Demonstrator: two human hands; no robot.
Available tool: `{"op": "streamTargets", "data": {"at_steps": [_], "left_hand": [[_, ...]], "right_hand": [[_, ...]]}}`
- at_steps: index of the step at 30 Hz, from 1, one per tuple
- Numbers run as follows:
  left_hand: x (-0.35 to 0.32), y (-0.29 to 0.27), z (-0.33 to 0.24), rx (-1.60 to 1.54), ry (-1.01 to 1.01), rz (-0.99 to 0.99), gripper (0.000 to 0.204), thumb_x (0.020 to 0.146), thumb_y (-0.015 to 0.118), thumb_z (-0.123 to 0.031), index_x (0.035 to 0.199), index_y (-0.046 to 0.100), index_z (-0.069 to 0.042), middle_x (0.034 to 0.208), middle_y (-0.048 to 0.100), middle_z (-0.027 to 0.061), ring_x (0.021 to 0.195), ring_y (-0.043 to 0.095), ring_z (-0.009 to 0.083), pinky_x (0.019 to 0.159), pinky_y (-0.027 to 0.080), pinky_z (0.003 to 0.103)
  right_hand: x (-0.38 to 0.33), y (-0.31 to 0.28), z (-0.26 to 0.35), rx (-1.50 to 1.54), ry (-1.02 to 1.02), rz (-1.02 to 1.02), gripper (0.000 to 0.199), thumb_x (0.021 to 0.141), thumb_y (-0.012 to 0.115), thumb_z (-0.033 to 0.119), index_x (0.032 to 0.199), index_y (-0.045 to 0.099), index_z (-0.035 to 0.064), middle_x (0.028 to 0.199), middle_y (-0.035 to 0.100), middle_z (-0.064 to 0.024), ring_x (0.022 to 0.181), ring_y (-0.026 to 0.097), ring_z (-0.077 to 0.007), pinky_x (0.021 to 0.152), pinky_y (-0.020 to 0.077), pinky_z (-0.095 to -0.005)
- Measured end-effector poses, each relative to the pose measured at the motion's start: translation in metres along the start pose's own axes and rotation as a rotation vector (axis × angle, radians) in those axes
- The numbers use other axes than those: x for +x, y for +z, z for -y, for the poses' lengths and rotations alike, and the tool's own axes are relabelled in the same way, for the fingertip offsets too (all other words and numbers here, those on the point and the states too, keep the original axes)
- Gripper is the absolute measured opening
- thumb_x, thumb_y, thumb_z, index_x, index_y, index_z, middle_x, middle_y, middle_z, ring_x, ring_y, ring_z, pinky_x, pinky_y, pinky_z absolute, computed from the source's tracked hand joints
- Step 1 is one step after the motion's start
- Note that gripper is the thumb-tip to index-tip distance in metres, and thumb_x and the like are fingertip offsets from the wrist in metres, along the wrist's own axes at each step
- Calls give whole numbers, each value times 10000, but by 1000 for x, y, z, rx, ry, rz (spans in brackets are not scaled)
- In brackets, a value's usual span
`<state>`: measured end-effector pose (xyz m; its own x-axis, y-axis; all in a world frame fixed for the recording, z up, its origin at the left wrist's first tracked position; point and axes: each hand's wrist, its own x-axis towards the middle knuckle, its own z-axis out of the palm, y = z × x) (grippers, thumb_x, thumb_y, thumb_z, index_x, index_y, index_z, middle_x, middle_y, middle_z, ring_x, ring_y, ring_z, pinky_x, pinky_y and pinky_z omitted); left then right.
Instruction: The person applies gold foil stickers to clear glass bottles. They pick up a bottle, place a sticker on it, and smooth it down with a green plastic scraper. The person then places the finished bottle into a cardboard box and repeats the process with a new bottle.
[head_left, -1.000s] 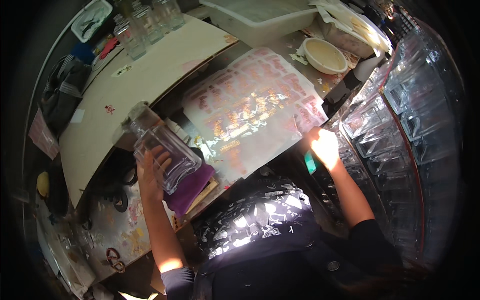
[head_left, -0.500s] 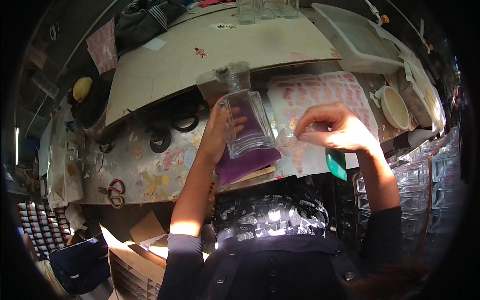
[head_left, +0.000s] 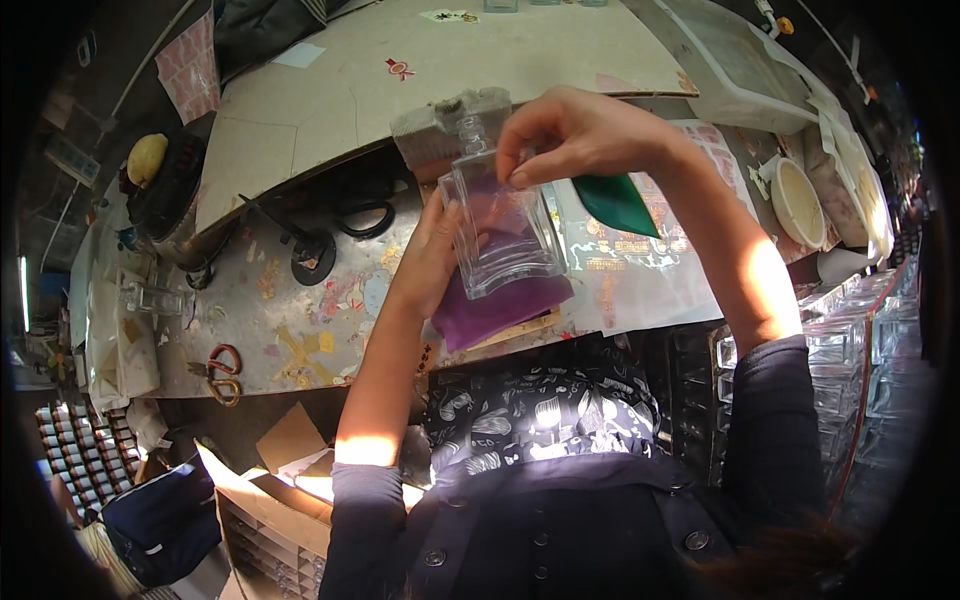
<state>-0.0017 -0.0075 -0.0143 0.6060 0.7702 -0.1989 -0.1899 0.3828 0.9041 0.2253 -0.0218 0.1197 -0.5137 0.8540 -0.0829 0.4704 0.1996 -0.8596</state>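
Note:
A clear square-shouldered glass bottle point(head_left: 512, 265) with a narrow neck leans over a purple cloth point(head_left: 505, 310), its neck by a grey block point(head_left: 422, 140). My left hand point(head_left: 433, 250) is closed around its left side, some fingers behind the glass. At the bottle's upper right is my right hand point(head_left: 590, 135), thumb and fingers pinched against or just above the front face. A reddish patch, perhaps a decal, shows below these fingertips; I cannot tell whether it touches the glass. A green plastic scraper point(head_left: 618, 207) sticks out from under my right palm.
Printed decal sheets point(head_left: 640, 290) lie right of the bottle. A raised pale board point(head_left: 480, 65) spans the back. Scissors point(head_left: 222, 375) with red handles rest at the front left, a black tape roll point(head_left: 365, 218) farther back. A white bowl point(head_left: 797, 205) stands at the right.
My right hand has moved left and away from me, from above the decal sheets to the bottle's face, with the green scraper. A reddish patch now shows there. My left hand still holds the bottle.

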Motion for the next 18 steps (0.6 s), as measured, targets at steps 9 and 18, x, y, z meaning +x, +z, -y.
{"op": "streamTargets", "data": {"at_steps": [9, 18], "left_hand": [[-4, 11, -9, -256, -234, -6, 592, 989, 410, -477, 1320, 385, 14, 1119, 606, 215, 998, 643, 311, 866, 553, 427], [-3, 12, -4, -208, -238, -47, 518, 999, 412, -433, 1304, 401, -15, 1130, 593, 185, 979, 646, 312, 849, 556, 424]], "right_hand": [[-85, -12, 26, 265, 42, -315, 156, 841, 701, 121, 950, 678, 12, 873, 660, -12, 832, 604, -70, 762, 475, -218], [-99, -12, 21, 252, 17, -338, 157, 835, 710, 101, 953, 675, 2, 898, 666, -25, 840, 608, -82, 776, 486, -222]]}}
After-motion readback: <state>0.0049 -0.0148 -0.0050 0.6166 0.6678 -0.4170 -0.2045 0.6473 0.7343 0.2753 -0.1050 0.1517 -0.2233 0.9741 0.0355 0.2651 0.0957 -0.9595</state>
